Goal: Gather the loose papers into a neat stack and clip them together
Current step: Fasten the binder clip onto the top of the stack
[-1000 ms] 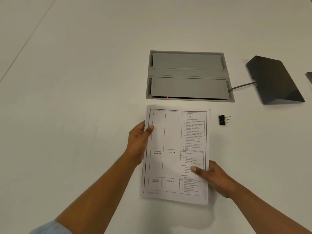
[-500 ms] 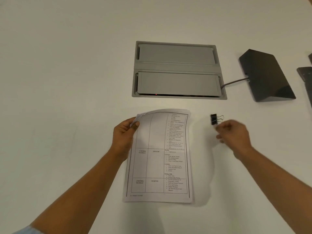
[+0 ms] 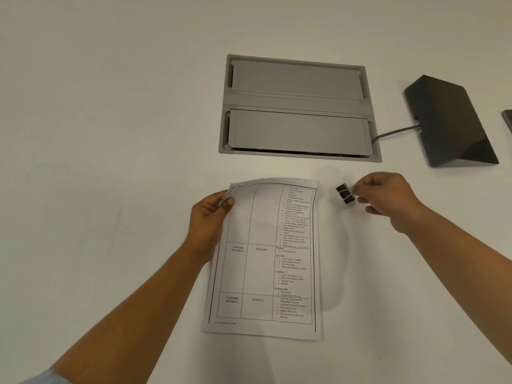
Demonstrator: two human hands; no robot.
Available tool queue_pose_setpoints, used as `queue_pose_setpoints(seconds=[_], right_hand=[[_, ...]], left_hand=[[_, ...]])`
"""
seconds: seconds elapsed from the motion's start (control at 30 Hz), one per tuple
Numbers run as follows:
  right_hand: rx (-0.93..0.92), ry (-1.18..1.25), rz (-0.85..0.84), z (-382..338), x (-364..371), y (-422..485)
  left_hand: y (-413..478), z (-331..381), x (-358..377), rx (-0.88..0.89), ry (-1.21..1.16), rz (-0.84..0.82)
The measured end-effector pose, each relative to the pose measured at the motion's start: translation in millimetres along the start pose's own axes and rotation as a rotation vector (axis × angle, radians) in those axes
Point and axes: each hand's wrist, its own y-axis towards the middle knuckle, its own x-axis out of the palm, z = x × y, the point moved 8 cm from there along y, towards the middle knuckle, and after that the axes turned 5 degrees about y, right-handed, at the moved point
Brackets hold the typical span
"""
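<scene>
Pinching the binder clip (image 3: pixel 345 194) by its wire handles, R hand (image 3: pixel 388 200) now has it between thumb and fingertips. The clip's black body points away from the palm, toward the papers (image 3: pixel 266 259), and appears raised off the table (image 3: pixel 110 134). Change noted: 0.5 s ago the clip lay on the table just ahead of R fingertips, untouched; 1 s ago R hand was pressing the sheets flat. Pickup therefore done.

L hand (image 3: pixel 207 217) grips the stack's far-left corner, thumb on top, as it did 0.5 s ago. The corner is lifted and curled, sheet edges fanning slightly at the thumb. Rest of stack lies flat, running back from L hand toward the person; near and right edges look even.

Assessment: gathering approx. complete, clipping not yet begun. Clip sits between the two hands, apart from the paper. Cannot tell whether its mouth is open. Next req.: squeeze handles, seat clip on raised corner. Risk: fanned edges get clamped misaligned.
</scene>
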Motion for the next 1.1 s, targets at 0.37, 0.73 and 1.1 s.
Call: queue_pose_setpoints(seconds=[0.37,0.73,1.1], right_hand=[[-0.276,-0.032,-0.238,-74,59,-45],[-0.608,-0.407,-0.350,-135,103,-72],[-0.884,-0.659,-0.400,-166,139,-72]], left_hand=[[-5,1,-4,0.006,-0.011,-0.003],[-5,-5,-3,0.013,-0.030,0.001],[-3,-5,-1,0.053,0.003,-0.023]])
